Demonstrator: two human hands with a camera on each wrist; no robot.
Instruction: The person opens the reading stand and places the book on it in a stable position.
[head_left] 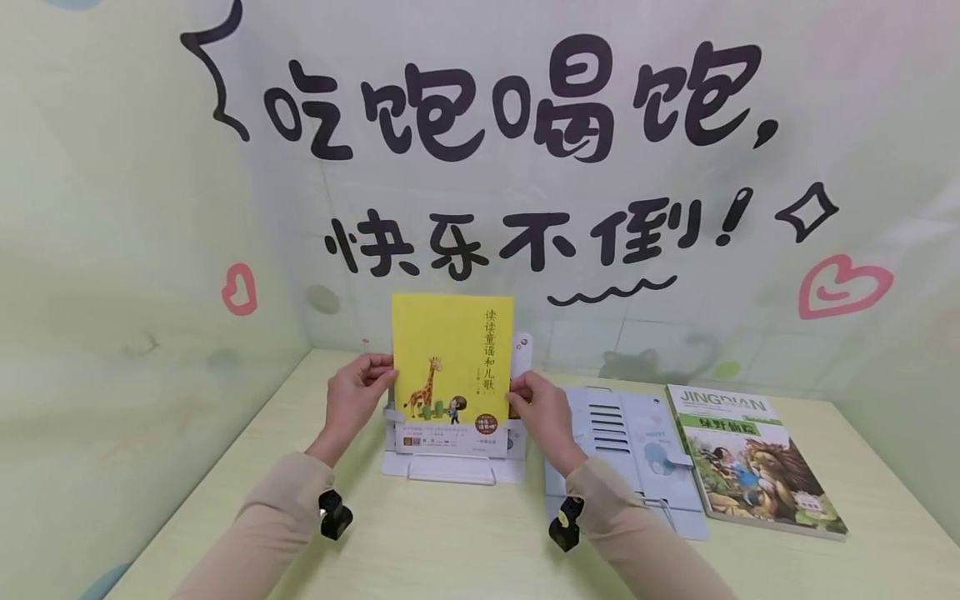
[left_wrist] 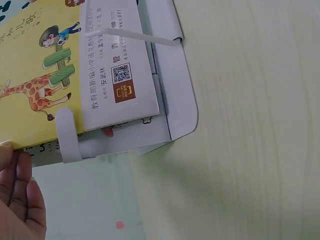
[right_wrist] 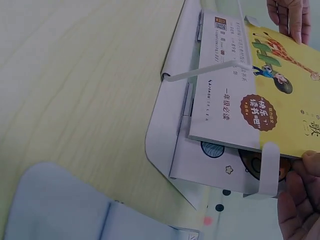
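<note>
A yellow children's book (head_left: pixel 450 358) with a giraffe on its cover and a white lower band stands upright against a white book stand (head_left: pixel 396 467). My left hand (head_left: pixel 356 404) pinches its left edge, thumb on the cover and fingers behind. On the opposite edge, my right hand (head_left: pixel 546 417) pinches it likewise. The stand's wire bar (head_left: pixel 452 477) crosses in front of the book's lower part. White side tabs show at the stand's edges: one tab (left_wrist: pixel 67 135) overlaps the cover in the left wrist view, the other tab (right_wrist: pixel 269 167) in the right wrist view.
A light blue book stand (head_left: pixel 600 433) lies folded on the table to the right of my right hand. Beyond it lies a thick picture book (head_left: pixel 757 467) with a lion on its cover. A printed cloth (head_left: pixel 480 183) hangs behind the table (head_left: pixel 420 550).
</note>
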